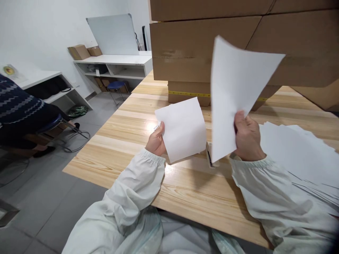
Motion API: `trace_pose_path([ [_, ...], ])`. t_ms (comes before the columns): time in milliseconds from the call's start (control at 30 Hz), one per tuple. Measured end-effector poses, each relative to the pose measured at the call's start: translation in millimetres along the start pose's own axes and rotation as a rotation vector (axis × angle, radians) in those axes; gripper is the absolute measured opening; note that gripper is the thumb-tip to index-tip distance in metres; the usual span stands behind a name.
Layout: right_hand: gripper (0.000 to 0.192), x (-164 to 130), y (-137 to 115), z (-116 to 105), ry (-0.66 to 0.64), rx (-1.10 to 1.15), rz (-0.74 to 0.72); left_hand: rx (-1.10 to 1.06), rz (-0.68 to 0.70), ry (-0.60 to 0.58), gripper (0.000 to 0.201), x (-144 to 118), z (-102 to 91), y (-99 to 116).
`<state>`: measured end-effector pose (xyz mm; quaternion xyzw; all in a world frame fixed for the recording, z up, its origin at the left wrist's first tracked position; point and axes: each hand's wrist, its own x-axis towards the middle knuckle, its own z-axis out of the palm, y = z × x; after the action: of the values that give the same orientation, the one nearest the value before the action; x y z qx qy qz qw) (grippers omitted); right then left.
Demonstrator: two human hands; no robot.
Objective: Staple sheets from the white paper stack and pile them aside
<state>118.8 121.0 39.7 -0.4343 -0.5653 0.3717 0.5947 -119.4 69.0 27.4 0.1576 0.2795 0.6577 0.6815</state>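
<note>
Wooden counter (127, 141) under two raised white sheets, with stacked cardboard boxes (201, 46) behind.

Largest on the counter are the boxes, filling its far side, then a loose spread of white paper (299, 151) lying to the right of the person's arms. The right hand (247, 135) holds the large sheet (235, 88) up above the counter, tilted, its fingers pressed together around the sheet's lower edge. The left hand (156, 141) holds the smaller folded sheet (182, 128) near it, just above the counter, with the thumb pinching its left edge. Between the two sheets a small object peeks out on the counter, too hidden to identify. On the left, another person's patterned sleeve (18, 106) shows beside a blue stool (50, 123).
</note>
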Motion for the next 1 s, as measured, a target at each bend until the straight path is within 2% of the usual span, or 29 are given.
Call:
trace_pose_path([
  [67,0.048,-4.7,0.1,1.9,-0.036,-0.206,-0.053,-0.009,0.009,-0.006,0.045,0.7,-0.5,0.4],
  [167,0.049,-9.5,0.8,5.3,-0.16,-0.495,-0.186,-0.02,0.014,-0.023,0.048,1.4,-0.7,1.2],
  [333,0.04,-22.1,8.2,18.1,-0.284,-0.62,-0.251,-0.009,0.023,-0.029,0.05,1.7,1.0,0.3],
  [433,0.039,-30.9,12.5,26.5,-0.317,-0.62,-0.227,0.058,0.026,-0.002,0.048,2.1,1.3,-1.5],
  [533,0.028,-32.5,8.9,30.0,-0.201,-0.477,-0.212,0.116,0.098,0.017,0.052,-0.5,1.2,-1.6],
  [567,0.032,-31.5,5.7,29.3,-0.162,-0.378,-0.205,0.122,0.127,0.009,0.056,-2.7,1.2,-1.1],
  [600,0.047,-30.7,1.8,27.5,-0.145,-0.263,-0.183,0.121,0.147,-0.002,0.06,-5.5,1.4,-0.5],
  [633,0.061,-30.6,-2.6,24.5,-0.164,-0.146,-0.137,0.117,0.161,-0.011,0.061,-9.1,1.7,0.0],
  [667,0.066,-32.0,-7.2,20.4,-0.211,-0.045,-0.066,0.118,0.17,-0.015,0.061,-13.3,2.4,0.4],
  [733,0.054,-41.7,-16.2,9.7,-0.303,0.059,0.081,0.163,0.182,-0.033,0.054,-23.6,5.0,0.2],
  [800,0.033,-60.7,-22.1,-2.8,-0.312,0.039,0.121,0.282,0.194,-0.09,0.041,-35.2,9.9,-1.8],
  [900,0.018,-97.4,-18.7,-20.5,-0.209,-0.09,0.01,0.489,0.191,-0.225,0.024,-51.2,19.4,-9.4],
  [1000,0.012,-127.1,-0.9,-32.3,-0.127,-0.228,-0.062,0.602,0.183,-0.283,0.031,-61.2,25.0,-22.4],
])
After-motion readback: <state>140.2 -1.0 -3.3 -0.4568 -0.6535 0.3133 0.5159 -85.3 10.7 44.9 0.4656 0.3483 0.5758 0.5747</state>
